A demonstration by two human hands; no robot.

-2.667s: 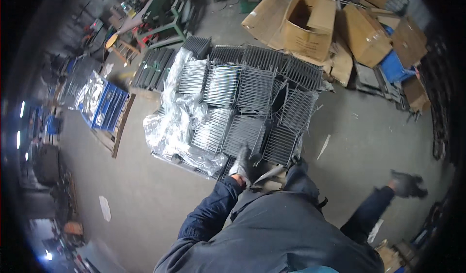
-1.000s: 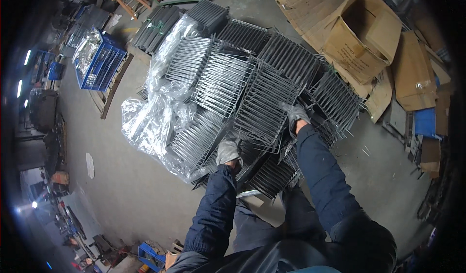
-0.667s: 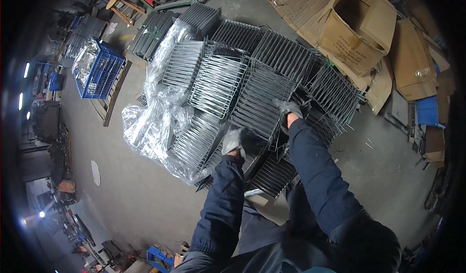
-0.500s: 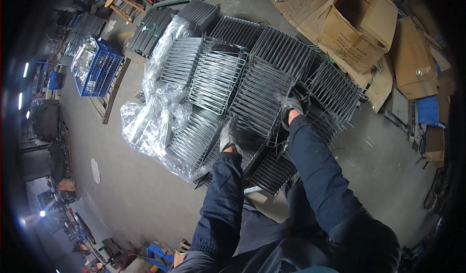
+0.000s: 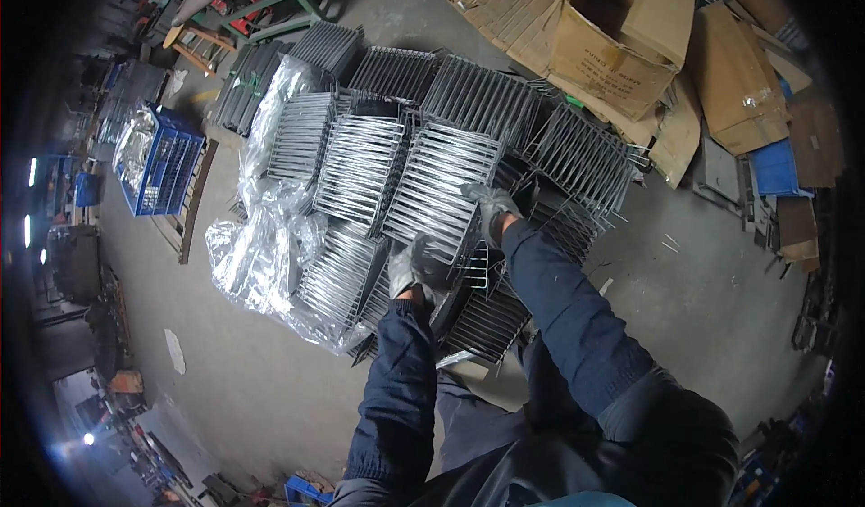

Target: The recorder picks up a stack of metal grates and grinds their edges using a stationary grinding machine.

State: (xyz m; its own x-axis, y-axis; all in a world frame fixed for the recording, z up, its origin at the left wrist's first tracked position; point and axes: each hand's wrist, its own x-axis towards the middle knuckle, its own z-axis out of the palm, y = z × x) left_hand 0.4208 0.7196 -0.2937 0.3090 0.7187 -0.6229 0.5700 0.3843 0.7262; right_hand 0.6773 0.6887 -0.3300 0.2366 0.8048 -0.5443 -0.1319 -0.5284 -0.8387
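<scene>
Both my hands wear grey gloves and grip the near end of a bundle of metal wire racks (image 5: 441, 178) in the middle of the pile. My left hand (image 5: 407, 268) is closed at its near left corner, the fingertips partly hidden. Higher up, my right hand (image 5: 494, 210) closes round the right edge. The bundle's many parallel bars catch the light. Similar bundles surround it: a shiny wire bundle (image 5: 359, 167) on the left, darker racks (image 5: 479, 97) behind, and a lower bundle (image 5: 487, 325) nearest my legs.
Crumpled clear plastic sheeting (image 5: 257, 255) drapes the pile's left side. An open cardboard box (image 5: 613, 66) and flattened cardboard (image 5: 509, 12) lie at the far right. On the left, a blue crate (image 5: 162, 169) rests on a wooden pallet (image 5: 191, 210). Thin wire pieces (image 5: 671, 243) lie on the floor.
The view has shifted and turned slightly. The gripped bundle appears tilted differently, its bars brighter and more spread. Both hands remain on its near end.
</scene>
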